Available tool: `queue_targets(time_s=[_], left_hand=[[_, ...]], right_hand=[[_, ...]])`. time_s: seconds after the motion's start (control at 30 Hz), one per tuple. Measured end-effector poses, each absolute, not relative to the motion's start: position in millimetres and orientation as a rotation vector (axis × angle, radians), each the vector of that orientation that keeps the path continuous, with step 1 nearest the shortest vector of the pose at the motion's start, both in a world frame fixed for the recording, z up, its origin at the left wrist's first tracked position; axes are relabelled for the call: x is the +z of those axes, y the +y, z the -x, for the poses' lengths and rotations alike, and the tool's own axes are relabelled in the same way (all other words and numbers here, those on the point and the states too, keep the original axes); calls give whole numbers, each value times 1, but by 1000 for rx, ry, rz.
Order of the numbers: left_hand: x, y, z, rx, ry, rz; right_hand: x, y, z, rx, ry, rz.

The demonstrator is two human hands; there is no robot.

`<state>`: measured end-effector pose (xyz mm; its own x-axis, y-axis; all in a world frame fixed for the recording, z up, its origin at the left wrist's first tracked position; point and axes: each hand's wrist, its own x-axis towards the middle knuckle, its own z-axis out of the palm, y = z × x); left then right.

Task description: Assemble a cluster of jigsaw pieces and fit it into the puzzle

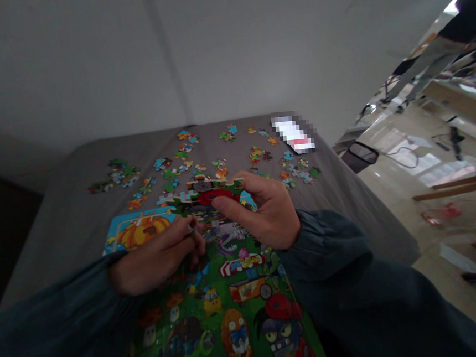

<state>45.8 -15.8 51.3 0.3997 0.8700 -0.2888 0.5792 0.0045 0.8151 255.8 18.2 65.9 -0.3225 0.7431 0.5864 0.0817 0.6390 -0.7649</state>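
My right hand (pixel 265 206) grips a joined section of jigsaw pieces (pixel 206 198), thumb across its front, with a red shape and a wheel printed on it. The section is tilted up, above a printed puzzle picture (pixel 246 275). My left hand (pixel 165 254) is at the section's lower left, its fingers pinched together; what they hold, if anything, is too dim and small to make out. The picture beneath shows a pumpkin (pixel 142 231), a cart and cartoon plants on green. Both forearms hide parts of its sides.
Loose jigsaw pieces lie scattered over the grey cloth (pixel 67 177), with one pile (pixel 119 175) at the left and another (pixel 298 173) at the right. A lit phone (pixel 295 134) rests near the back right edge. Beyond the table are a wall and chairs on a shiny floor.
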Motion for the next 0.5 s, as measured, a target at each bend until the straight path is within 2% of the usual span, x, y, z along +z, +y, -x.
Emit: queue_targets(time_s=[0.27,0.5], left_hand=[[47,-15,-44,432,1233,-1540],[63,-7,-52,491,1327,-1440]], right_hand=[[65,19,-256,789,-1800,673],[65,19,-257,780,-1800,671]])
